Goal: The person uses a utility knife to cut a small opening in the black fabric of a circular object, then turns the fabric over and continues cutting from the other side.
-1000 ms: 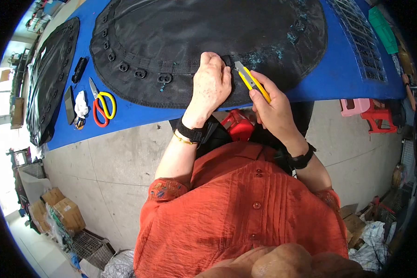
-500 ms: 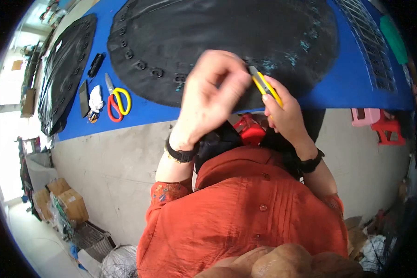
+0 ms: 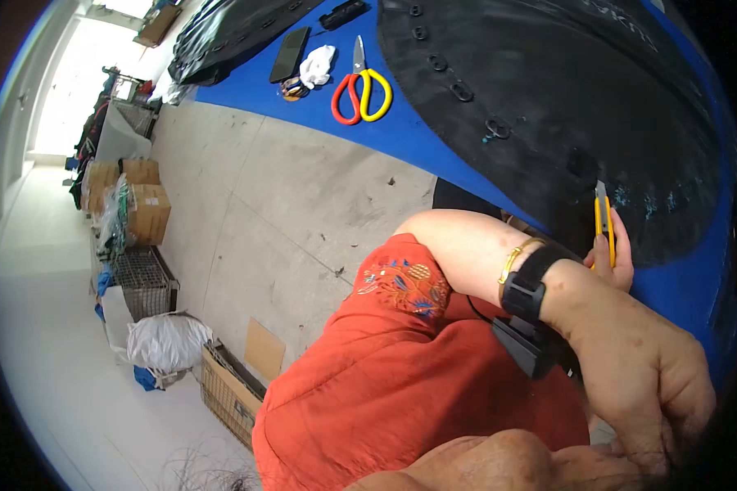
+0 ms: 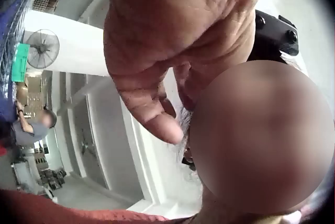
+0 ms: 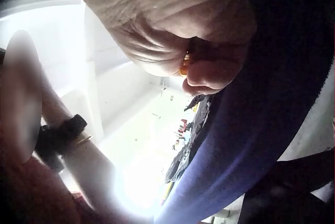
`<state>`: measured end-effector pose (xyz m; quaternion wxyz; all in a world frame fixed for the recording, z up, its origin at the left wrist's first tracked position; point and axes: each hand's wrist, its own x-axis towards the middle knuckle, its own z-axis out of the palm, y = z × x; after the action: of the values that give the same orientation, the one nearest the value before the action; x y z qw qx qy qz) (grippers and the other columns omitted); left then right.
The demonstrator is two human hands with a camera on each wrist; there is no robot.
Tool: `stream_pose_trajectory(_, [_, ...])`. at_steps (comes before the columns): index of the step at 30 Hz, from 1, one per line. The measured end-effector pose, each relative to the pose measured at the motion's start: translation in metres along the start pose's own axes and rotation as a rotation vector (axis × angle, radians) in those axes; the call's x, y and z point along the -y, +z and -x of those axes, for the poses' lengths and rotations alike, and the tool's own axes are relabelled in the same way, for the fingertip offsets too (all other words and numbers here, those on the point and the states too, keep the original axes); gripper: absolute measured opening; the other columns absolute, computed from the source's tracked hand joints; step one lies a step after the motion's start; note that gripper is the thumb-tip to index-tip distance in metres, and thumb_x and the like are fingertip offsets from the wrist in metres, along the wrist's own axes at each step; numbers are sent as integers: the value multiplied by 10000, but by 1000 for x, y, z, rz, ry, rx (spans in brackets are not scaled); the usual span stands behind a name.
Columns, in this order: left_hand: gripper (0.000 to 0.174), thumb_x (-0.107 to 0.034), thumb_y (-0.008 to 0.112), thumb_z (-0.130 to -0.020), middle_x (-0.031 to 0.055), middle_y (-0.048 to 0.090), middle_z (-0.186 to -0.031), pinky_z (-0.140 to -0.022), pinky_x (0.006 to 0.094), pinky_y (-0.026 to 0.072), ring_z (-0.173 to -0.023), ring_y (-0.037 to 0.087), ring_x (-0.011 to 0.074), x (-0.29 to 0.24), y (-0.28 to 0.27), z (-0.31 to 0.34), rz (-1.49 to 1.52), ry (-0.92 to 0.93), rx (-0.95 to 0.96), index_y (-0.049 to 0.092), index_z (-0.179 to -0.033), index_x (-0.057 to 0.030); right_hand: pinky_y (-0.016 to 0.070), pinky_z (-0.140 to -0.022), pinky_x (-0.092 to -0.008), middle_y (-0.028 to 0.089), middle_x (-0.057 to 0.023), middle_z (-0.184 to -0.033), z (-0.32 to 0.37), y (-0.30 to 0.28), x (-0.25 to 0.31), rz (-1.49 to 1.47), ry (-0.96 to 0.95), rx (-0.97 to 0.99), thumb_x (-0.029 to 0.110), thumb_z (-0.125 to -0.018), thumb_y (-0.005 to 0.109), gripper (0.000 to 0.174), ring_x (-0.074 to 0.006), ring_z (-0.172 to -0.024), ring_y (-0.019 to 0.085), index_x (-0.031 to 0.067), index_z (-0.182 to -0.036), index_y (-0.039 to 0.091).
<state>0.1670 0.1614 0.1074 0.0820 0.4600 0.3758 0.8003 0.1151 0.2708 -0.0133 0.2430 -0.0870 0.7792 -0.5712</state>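
A yellow box cutter (image 3: 603,214) with its blade out is gripped in my right hand (image 3: 620,254), over the lower edge of a black oval cover (image 3: 565,90). Black oval fittings and turquoise thread bits line that cover's border. Only the handle's orange-yellow end peeks from the curled fingers in the right wrist view. Raised close to the face, my left hand (image 3: 639,352) is bent at the wrist, and nothing shows between its thumb and loosely bent fingers (image 4: 162,127) in the left wrist view. Its forearm crosses in front of the right hand's wrist in the head view.
Scissors (image 3: 362,90) with red and yellow handles lie on the blue table (image 3: 434,151). Near them are a white crumpled wad (image 3: 317,65), a dark flat slab (image 3: 290,56) and a black item (image 3: 344,14). Another black cover (image 3: 229,37) lies farther left. Cardboard boxes (image 3: 147,213) stand on the floor.
My left hand has left the black cover and come up to the face. The head view has swung left, with the table shifting rightward. The box cutter stays in the right hand.
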Motion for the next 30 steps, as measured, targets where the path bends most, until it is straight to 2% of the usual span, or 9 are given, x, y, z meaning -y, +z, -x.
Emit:
stream_pose_trajectory(6, [171, -159, 734, -994, 82, 735, -899, -762, 327, 543, -854, 697, 178, -2, 3, -6, 105, -20, -15, 723, -994, 12, 346, -454, -185, 539, 8, -735, -2, -1, -7, 46, -8, -12, 197, -1105, 534, 474, -24, -524, 430, 198, -1578, 506])
stream_pose_trajectory(20, [224, -168, 748, -998, 86, 753, -842, -667, 279, 556, -772, 709, 119, 0, 13, -14, 238, -25, 32, 737, -998, 56, 347, -454, -187, 534, 8, -738, -3, -1, -8, 49, -22, -8, 202, -1105, 538, 472, -29, -524, 430, 203, -1577, 509])
stream_pose_trajectory(22, [215, -162, 744, -1001, 83, 748, -834, -652, 273, 556, -762, 706, 113, -5, 14, -9, 261, -69, -2, 731, -994, 52, 346, -452, -187, 535, 9, -738, -4, -1, -11, 46, -34, -3, 201, -1106, 537, 470, -27, -523, 433, 202, -1575, 511])
stream_pose_trajectory(30, [195, -164, 716, -1025, 80, 726, -814, -598, 254, 556, -741, 709, 118, 14, 9, -22, 278, 10, 151, 703, -1031, 30, 346, -448, -188, 538, 16, -729, -2, -1, -8, 40, -19, -11, 205, -1102, 548, 472, -24, -519, 436, 207, -1573, 517])
